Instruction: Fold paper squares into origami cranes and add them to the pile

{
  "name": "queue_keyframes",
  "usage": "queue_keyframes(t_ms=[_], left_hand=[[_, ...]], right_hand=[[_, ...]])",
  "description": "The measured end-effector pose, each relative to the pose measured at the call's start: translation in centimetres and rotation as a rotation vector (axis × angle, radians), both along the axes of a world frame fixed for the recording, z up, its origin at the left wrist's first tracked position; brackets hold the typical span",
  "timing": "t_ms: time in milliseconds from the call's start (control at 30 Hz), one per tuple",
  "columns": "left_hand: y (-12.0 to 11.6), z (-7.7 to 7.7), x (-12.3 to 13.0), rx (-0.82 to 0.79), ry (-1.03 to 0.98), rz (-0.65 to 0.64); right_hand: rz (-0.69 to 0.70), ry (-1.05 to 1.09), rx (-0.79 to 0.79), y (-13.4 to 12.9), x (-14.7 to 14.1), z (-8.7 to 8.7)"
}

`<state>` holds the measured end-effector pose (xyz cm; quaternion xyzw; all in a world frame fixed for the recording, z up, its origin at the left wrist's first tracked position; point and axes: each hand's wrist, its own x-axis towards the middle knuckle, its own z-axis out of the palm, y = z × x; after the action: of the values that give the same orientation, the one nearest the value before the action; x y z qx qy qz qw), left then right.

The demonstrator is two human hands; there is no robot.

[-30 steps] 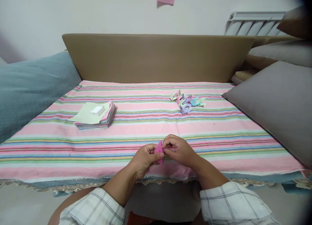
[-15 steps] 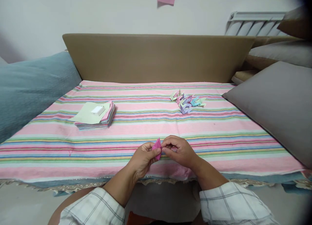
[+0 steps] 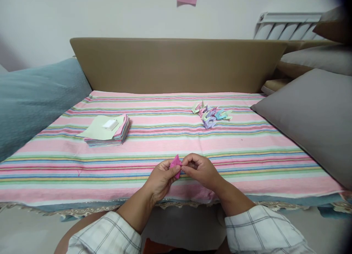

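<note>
One grip, left hand (image 3: 162, 177), clamped on pink paper (image 3: 176, 161), partly hidden; right hand (image 3: 202, 170) at edge, grip unclear.

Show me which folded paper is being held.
The bright pink one, gripped in the left hand, with the right hand at its edge; the paler folded papers lie bunched on the striped cloth.

pink folded piece (image 3: 175, 161): matt paper | sheet stack (image 3: 122, 136): paper too | striped cover (image 3: 165, 136): cloth, kinda wrinkly | backrest (image 3: 176, 65): smooth, leather-ish | blue cushion (image 3: 41, 92): fuzzy-looking cloth
</note>
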<state>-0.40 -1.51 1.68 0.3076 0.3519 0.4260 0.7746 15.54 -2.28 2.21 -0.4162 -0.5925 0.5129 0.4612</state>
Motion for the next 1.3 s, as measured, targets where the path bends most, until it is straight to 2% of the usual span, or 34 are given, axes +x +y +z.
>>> queue_keyframes(t_ms=[167, 367, 833, 1067, 1300], left_hand=[[-0.1, 0.2, 0.1, -0.033, -0.006, 0.026], [0.0, 0.5, 0.2, -0.083, -0.033, 0.058], [-0.1, 0.0, 0.4, -0.033, -0.122, 0.055], [-0.2, 0.0, 0.7, -0.040, -0.087, 0.136], [-0.4, 0.1, 0.7, -0.036, -0.037, 0.165]], right_hand=[[0.011, 0.101, -0.050, 0.1, -0.3, 0.1], [-0.014, 0.117, -0.054, 0.0, -0.4, 0.1], [-0.065, 0.120, -0.086, -0.1, -1.0, -0.1], [-0.067, 0.117, -0.113, -0.3, -1.3, 0.0], [-0.154, 0.077, -0.131, -0.4, -1.1, 0.1]])
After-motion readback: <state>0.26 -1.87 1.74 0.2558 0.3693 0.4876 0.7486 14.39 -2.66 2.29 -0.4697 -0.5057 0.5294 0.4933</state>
